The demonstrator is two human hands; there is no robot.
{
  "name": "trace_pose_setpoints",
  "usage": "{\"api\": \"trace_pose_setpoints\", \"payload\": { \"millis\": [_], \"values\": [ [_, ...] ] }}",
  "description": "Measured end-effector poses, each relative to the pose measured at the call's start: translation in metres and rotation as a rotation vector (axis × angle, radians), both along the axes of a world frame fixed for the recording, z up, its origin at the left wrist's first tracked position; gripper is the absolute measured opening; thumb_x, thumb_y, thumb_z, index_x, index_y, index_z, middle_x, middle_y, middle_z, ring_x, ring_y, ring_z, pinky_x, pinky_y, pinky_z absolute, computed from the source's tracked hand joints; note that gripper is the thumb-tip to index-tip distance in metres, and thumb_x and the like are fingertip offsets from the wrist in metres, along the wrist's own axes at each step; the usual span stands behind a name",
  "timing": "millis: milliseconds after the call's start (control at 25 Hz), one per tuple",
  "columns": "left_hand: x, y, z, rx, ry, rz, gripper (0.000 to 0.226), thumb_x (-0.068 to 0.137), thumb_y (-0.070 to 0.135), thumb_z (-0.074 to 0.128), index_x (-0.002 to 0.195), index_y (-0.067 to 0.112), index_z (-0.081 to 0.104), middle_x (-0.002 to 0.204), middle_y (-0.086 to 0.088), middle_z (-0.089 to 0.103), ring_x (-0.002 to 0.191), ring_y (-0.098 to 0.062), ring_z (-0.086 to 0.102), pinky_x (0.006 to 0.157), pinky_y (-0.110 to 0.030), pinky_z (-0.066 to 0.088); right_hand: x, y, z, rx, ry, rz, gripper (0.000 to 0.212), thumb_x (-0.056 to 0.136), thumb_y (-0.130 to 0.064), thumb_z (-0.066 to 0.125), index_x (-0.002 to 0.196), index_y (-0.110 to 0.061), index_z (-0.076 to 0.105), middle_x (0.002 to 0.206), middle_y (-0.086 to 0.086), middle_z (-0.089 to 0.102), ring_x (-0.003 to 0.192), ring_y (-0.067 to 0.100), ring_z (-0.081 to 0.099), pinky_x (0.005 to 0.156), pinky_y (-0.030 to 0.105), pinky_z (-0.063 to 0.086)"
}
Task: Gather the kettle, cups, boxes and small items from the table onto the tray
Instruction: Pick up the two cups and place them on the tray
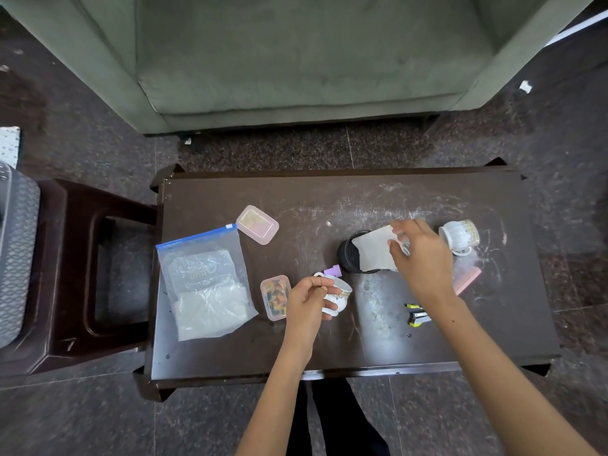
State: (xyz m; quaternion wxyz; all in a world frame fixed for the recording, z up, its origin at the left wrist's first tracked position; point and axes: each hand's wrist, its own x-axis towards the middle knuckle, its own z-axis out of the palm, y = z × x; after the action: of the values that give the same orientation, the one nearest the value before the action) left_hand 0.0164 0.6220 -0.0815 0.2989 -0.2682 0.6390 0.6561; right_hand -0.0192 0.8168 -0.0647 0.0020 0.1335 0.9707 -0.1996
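Note:
My left hand [309, 299] grips a white teacup [339, 296] with a gold band, held just above the dark table [329, 199]. My right hand [424, 255] holds a white cloth or paper [375, 248] over a round black container [345, 255]. A second white cup [460, 236] lies on its side at the right. Two small clear plastic boxes sit at the left: a pink-lidded one [257, 224] and one with colourful contents [275, 297]. A purple small item [333, 270] peeks out behind the held cup. No tray is clearly visible.
A zip bag [204, 281] with white packets lies at the table's left end. A yellow-black stapler [418, 315] and a pink flat item [467, 281] lie at the right. A brown plastic stool [82, 274] stands left of the table, a green sofa [296, 60] beyond it.

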Motion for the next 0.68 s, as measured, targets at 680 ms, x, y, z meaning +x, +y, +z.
{"api": "trace_pose_setpoints", "payload": {
  "millis": [680],
  "values": [
    [0.028,-0.039,-0.018,-0.068,-0.143,0.064,0.018,0.092,0.004,0.047,0.097,0.006,0.063,0.095,-0.013,0.069,0.068,-0.015,0.062,0.054,-0.019,0.051,0.059,-0.09,-0.076,-0.149,-0.504,0.106,0.048,0.08,-0.014,0.064,0.124,-0.025,0.05,0.117,0.0,0.061,0.105,0.024,0.059,0.074,0.03,0.045]
  ]
}}
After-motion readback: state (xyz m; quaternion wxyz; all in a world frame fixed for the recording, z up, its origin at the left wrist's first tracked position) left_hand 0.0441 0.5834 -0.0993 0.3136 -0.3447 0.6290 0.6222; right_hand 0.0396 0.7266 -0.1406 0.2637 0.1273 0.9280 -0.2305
